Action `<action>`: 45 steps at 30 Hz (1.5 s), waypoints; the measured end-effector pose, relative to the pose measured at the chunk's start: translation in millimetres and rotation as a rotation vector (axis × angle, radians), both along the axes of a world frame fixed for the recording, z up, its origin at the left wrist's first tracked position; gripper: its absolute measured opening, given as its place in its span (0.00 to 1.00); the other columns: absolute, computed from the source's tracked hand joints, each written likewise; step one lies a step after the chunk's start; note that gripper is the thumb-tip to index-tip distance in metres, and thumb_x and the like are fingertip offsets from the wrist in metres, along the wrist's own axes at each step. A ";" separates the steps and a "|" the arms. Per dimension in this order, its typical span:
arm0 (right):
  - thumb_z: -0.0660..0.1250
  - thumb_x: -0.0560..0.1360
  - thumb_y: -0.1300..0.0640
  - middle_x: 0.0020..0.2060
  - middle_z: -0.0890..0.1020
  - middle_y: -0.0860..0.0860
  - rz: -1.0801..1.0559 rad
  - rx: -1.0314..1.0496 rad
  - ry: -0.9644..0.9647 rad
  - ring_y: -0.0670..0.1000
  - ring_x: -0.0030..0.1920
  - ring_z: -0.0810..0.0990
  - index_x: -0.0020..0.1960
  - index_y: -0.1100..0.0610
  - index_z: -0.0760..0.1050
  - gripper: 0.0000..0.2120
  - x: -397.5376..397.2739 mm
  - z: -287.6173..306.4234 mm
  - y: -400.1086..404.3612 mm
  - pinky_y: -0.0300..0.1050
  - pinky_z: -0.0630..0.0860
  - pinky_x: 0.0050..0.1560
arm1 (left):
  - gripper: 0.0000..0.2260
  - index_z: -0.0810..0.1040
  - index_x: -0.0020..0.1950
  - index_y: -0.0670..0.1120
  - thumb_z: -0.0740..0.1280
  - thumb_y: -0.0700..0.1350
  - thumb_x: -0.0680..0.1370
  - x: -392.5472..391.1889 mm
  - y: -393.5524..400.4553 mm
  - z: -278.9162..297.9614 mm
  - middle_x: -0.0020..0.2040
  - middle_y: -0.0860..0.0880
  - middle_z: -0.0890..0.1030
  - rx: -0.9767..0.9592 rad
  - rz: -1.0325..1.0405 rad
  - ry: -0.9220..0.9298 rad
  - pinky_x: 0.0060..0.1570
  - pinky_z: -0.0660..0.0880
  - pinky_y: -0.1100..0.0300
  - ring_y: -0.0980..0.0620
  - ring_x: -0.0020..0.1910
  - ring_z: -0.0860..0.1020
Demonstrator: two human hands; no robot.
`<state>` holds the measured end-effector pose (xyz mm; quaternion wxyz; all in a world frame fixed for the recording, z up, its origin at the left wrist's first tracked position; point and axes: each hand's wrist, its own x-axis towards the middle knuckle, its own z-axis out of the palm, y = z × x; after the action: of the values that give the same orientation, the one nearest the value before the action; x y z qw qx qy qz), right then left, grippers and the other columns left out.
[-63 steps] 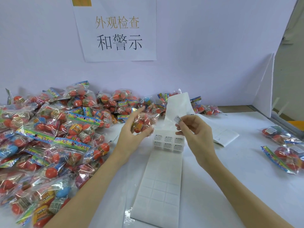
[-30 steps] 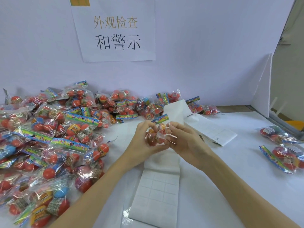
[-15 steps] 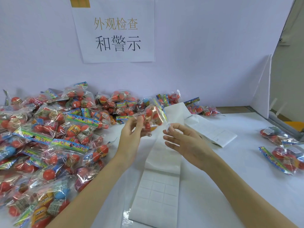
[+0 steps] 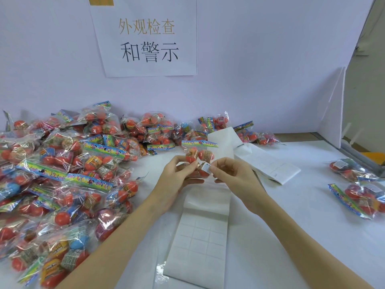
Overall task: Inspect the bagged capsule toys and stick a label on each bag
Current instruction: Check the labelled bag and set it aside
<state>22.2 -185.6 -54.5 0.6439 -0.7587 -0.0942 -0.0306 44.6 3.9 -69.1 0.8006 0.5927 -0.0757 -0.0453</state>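
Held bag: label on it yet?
On: the label lies against the bag; right hand pinches its edge, left hand holds the bag.

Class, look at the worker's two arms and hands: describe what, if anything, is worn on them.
Nothing is worn. Both forearms are bare to the frame's bottom edge, with no sleeve showing. The left hand and right hand have no gloves, and no rings, watch or bracelet show.

A clear bag of red capsule toys (image 4: 199, 156) with a colourful header strip stands upright above the table, a small white label (image 4: 205, 168) on its front.
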 end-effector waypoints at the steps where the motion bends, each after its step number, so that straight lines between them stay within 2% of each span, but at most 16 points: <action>1: 0.71 0.81 0.61 0.43 0.85 0.57 -0.012 -0.019 -0.012 0.47 0.42 0.81 0.48 0.58 0.84 0.04 0.1 -0.2 0.0 0.43 0.83 0.50 | 0.08 0.73 0.60 0.36 0.66 0.38 0.84 1.0 0.1 -1.7 0.52 0.36 0.86 -0.003 -0.013 0.002 0.47 0.83 0.52 0.37 0.49 0.86; 4: 0.72 0.80 0.63 0.39 0.84 0.53 -0.037 -0.071 -0.047 0.46 0.40 0.80 0.48 0.57 0.83 0.03 1.0 -0.6 -1.6 0.43 0.83 0.47 | 0.05 0.72 0.60 0.38 0.64 0.36 0.84 2.1 0.3 -4.6 0.52 0.37 0.86 -0.008 -0.053 0.006 0.51 0.83 0.51 0.39 0.50 0.86; 9: 0.71 0.79 0.65 0.34 0.81 0.44 -0.028 -0.165 -0.120 0.46 0.38 0.80 0.48 0.56 0.81 0.06 2.3 -2.1 -3.1 0.45 0.83 0.47 | 0.07 0.71 0.62 0.38 0.64 0.36 0.84 0.8 -1.0 -5.5 0.50 0.39 0.86 0.013 -0.049 -0.002 0.51 0.83 0.51 0.40 0.49 0.86; 14: 0.71 0.79 0.65 0.38 0.82 0.42 -0.047 -0.200 -0.214 0.44 0.41 0.81 0.48 0.52 0.81 0.08 3.6 -2.6 -3.9 0.40 0.79 0.47 | 0.07 0.71 0.62 0.38 0.64 0.35 0.84 -1.4 -3.1 -4.2 0.49 0.40 0.86 0.031 -0.014 -0.028 0.50 0.83 0.51 0.40 0.49 0.86; 17: 0.71 0.79 0.65 0.41 0.83 0.42 -0.091 -0.246 -0.351 0.45 0.44 0.82 0.49 0.53 0.81 0.07 1.9 -6.4 -0.5 0.36 0.79 0.48 | 0.07 0.70 0.61 0.39 0.65 0.36 0.84 -1.9 -4.3 -3.7 0.50 0.39 0.87 0.038 0.007 -0.022 0.50 0.84 0.52 0.40 0.49 0.86; 22: 0.71 0.79 0.67 0.43 0.81 0.45 -0.157 -0.358 -0.602 0.47 0.44 0.81 0.54 0.57 0.80 0.07 3.5 -11.3 4.4 0.39 0.79 0.48 | 0.06 0.70 0.58 0.41 0.66 0.39 0.84 -1.6 -6.4 -6.0 0.49 0.37 0.87 0.058 0.031 0.019 0.59 0.80 0.44 0.41 0.48 0.86; 24: 0.71 0.79 0.67 0.41 0.79 0.44 -0.139 -0.375 -0.644 0.48 0.43 0.80 0.63 0.55 0.76 0.15 3.9 -12.7 5.9 0.34 0.76 0.49 | 0.07 0.70 0.59 0.42 0.66 0.41 0.84 -3.0 -6.4 -5.2 0.50 0.40 0.87 0.080 0.038 0.041 0.51 0.81 0.51 0.43 0.48 0.87; 27: 0.70 0.79 0.67 0.42 0.77 0.43 -0.119 -0.369 -0.681 0.48 0.44 0.79 0.71 0.51 0.69 0.25 5.5 -14.5 6.7 0.35 0.76 0.51 | 0.08 0.70 0.59 0.45 0.67 0.45 0.85 -6.1 -5.8 -2.8 0.51 0.43 0.88 0.142 0.051 0.069 0.37 0.70 0.58 0.44 0.48 0.88; 30: 0.69 0.80 0.66 0.44 0.76 0.42 -0.094 -0.455 -0.727 0.47 0.46 0.78 0.74 0.49 0.66 0.28 7.2 -15.2 5.8 0.38 0.76 0.53 | 0.08 0.70 0.60 0.44 0.67 0.45 0.84 -7.3 -5.9 -1.9 0.51 0.43 0.88 0.171 0.065 0.076 0.33 0.69 0.61 0.44 0.49 0.88; 36: 0.69 0.80 0.65 0.46 0.73 0.40 -0.097 -0.569 -0.857 0.40 0.48 0.74 0.77 0.48 0.64 0.30 6.2 -11.5 5.6 0.31 0.72 0.56 | 0.10 0.70 0.60 0.42 0.68 0.44 0.84 -7.5 -6.3 -2.7 0.52 0.41 0.87 0.137 0.098 0.087 0.32 0.74 0.66 0.43 0.46 0.88; 38: 0.69 0.80 0.66 0.45 0.75 0.41 -0.109 -0.469 -0.822 0.42 0.47 0.77 0.76 0.48 0.65 0.29 5.2 -11.9 7.4 0.33 0.74 0.56 | 0.11 0.70 0.61 0.42 0.68 0.44 0.84 -5.0 -4.8 -4.0 0.52 0.43 0.87 0.151 0.099 0.089 0.35 0.74 0.63 0.43 0.47 0.88; 40: 0.68 0.80 0.68 0.41 0.77 0.42 -0.087 -0.240 -0.616 0.47 0.45 0.80 0.75 0.48 0.65 0.29 4.5 -11.2 7.2 0.40 0.79 0.56 | 0.10 0.70 0.61 0.41 0.68 0.42 0.84 -2.2 -4.2 -5.8 0.50 0.45 0.88 0.130 0.072 0.077 0.43 0.76 0.56 0.42 0.47 0.88; 42: 0.67 0.81 0.68 0.39 0.79 0.45 -0.039 -0.086 -0.382 0.47 0.43 0.80 0.74 0.47 0.65 0.28 5.7 -11.7 4.1 0.48 0.81 0.54 | 0.10 0.70 0.62 0.38 0.67 0.38 0.84 -0.2 -4.2 -7.1 0.47 0.44 0.88 0.078 0.043 0.055 0.56 0.79 0.46 0.41 0.46 0.87; 43: 0.66 0.81 0.68 0.39 0.79 0.45 -0.012 -0.072 -0.310 0.47 0.42 0.80 0.74 0.47 0.64 0.28 6.7 -12.8 1.2 0.49 0.82 0.53 | 0.11 0.70 0.63 0.37 0.67 0.37 0.83 0.3 -4.4 -7.4 0.46 0.44 0.87 0.062 0.030 0.043 0.57 0.81 0.44 0.41 0.46 0.87; 45: 0.66 0.81 0.69 0.38 0.78 0.45 0.037 -0.083 -0.249 0.47 0.42 0.80 0.75 0.47 0.64 0.28 7.8 -14.9 -2.7 0.47 0.82 0.51 | 0.11 0.71 0.63 0.37 0.67 0.37 0.83 0.4 -4.8 -6.8 0.47 0.43 0.87 0.050 0.000 0.035 0.53 0.84 0.48 0.42 0.46 0.87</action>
<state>29.9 -188.2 -69.3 0.5956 -0.7732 -0.1887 -0.1087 45.0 -0.9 -75.9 0.7868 0.6115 -0.0606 -0.0577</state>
